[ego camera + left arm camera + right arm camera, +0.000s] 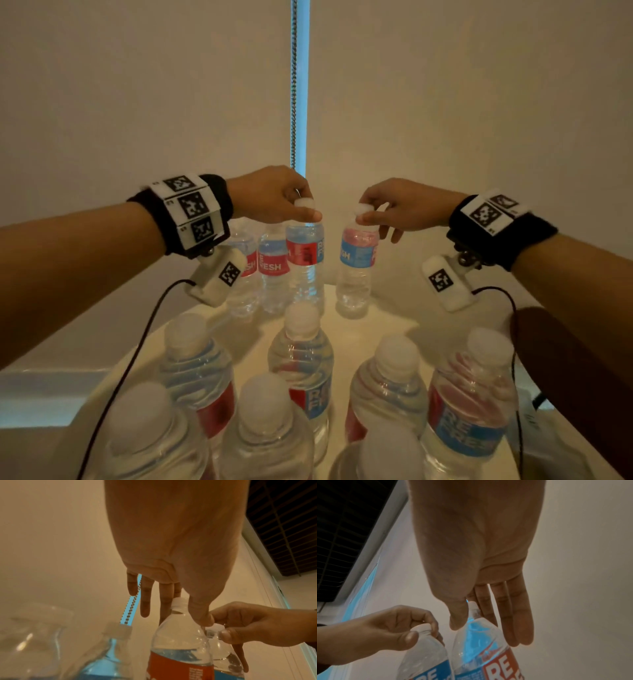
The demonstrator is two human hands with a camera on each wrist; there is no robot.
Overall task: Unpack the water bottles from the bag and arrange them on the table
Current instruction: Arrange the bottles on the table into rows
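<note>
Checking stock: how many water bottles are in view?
11 water bottles: four at back, two held by left hand and right hand; four in the middle; three nearest. Some may be hidden.

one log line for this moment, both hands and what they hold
left hand pinches cap of clear plastic water bottle | right hand pinches cap of second bottle | both upright at far end of white table
</note>
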